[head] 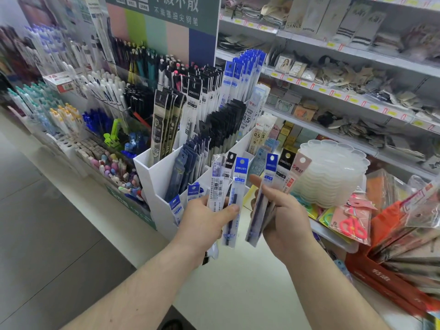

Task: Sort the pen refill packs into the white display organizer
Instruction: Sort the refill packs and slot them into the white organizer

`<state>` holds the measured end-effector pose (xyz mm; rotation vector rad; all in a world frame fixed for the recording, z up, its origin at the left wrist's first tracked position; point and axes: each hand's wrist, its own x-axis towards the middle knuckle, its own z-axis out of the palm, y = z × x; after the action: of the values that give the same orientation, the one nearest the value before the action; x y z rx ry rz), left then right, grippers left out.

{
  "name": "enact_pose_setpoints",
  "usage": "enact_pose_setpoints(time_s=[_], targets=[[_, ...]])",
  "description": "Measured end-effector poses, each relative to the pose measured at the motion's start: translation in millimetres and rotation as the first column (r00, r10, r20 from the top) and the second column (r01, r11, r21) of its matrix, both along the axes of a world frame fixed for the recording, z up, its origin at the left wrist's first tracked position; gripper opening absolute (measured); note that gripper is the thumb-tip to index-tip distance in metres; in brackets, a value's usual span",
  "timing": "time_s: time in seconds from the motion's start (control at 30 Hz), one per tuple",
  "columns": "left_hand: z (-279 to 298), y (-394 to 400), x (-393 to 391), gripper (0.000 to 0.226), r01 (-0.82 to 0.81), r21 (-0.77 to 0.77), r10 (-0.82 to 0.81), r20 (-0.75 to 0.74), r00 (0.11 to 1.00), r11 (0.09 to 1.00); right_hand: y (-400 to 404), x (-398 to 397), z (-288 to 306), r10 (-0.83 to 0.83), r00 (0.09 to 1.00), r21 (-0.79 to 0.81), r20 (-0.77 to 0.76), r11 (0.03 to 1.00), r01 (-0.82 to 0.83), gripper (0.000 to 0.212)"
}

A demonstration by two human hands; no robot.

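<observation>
Task is partway. The white display organizer [152, 177] already has most compartments filled: tall beige-and-black packs at its back left, white and blue-topped packs at its back, black packs in its middle, dark blue packs toward its front. A few short blue-headed packs [176, 206] stand in its lowest front slots.

Still to sort: two handfuls, both held just in front of the organizer. Left hand [204, 222] is clamped on a small fan of refill packs [226, 186], thumb pressing across the front one; I count about three: one with a barcode label, one black-headed, one blue-headed. Right hand [283, 222] is clamped on a second fan [278, 177], fingers curled round the lower ends; roughly three headers show: blue, black, pink.

No pack is touching a slot at this moment. Judgement: bulk done, roughly six packs left, each needing a match to its header colour. Blue ones likely go to the organizer's front or back blue rows; the pink-headed one's slot is unclear.

To the organizer's right sit stacked clear plastic trays [333, 172].
</observation>
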<state>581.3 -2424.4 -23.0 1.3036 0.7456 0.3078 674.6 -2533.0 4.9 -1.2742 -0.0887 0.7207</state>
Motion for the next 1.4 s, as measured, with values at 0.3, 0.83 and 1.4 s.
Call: enact_pose_setpoints(time_s=[0.3, 0.83, 1.4], targets=[[7.3, -6.0, 0.8, 0.015, -0.053, -0.032, 0.056, 0.092, 0.994, 0.998, 13.3, -11.1, -5.2, -0.163, 0.985, 0.072, 0.049, 0.985, 0.159, 0.011], [22.5, 33.1, -37.3, 0.017, -0.273, 0.239, 0.244, 0.142, 0.959, 0.932, 38.0, 11.1, 17.6, 0.268, 0.912, -0.116, 0.309, 0.963, -0.244, 0.026], [32.6, 57.8, -60.2, 0.015, -0.376, 0.040, 0.368, 0.138, 0.920, 0.926, 75.4, 10.3, -20.0, 0.786, 0.313, -0.778, 0.533, 0.601, -0.185, 0.044]])
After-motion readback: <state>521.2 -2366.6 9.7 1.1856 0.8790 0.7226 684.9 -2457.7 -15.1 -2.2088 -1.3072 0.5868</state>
